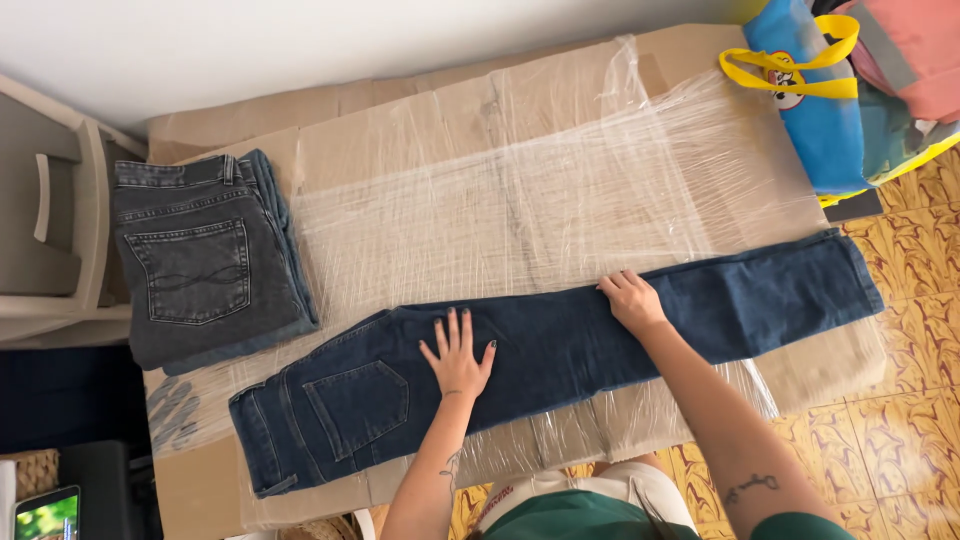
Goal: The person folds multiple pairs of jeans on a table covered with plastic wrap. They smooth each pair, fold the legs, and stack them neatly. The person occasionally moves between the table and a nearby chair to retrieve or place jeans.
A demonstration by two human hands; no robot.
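Note:
A pair of dark blue jeans point(700, 310) lies folded lengthwise across a cardboard surface wrapped in clear plastic film point(520, 190), waist at the left, leg ends at the right. My left hand point(458, 358) rests flat on the thigh part, fingers spread, just right of the back pocket. My right hand point(632, 300) presses flat on the upper edge of the legs near the knee. Neither hand grips the cloth.
A stack of folded grey-black jeans point(205, 265) sits at the left end of the cardboard. A blue bag with yellow handles point(810, 90) and pink cloth lie at the top right. A grey chair point(60, 220) stands at left; a phone point(45, 515) is at bottom left.

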